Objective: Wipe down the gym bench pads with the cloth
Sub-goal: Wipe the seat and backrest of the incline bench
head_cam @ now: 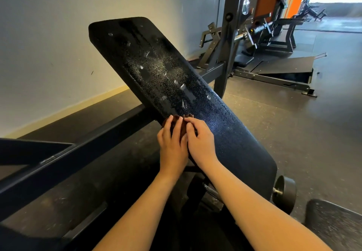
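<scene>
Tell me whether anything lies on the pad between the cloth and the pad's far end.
Nothing visible does. The cloth sits under the left hand and right hand at the left edge of the pad. From there up to the far end, the pad carries only spray droplets.

Reaches forward with both bare forearms, wrists nearly straight. Lays left hand (172, 147) palm down, fingers (168, 125) straight, slightly spread. Sets right hand (202, 145) palm down just right of those fingers, touching along the thumb side, own fingers lightly bent, tips angled leftward.
</scene>
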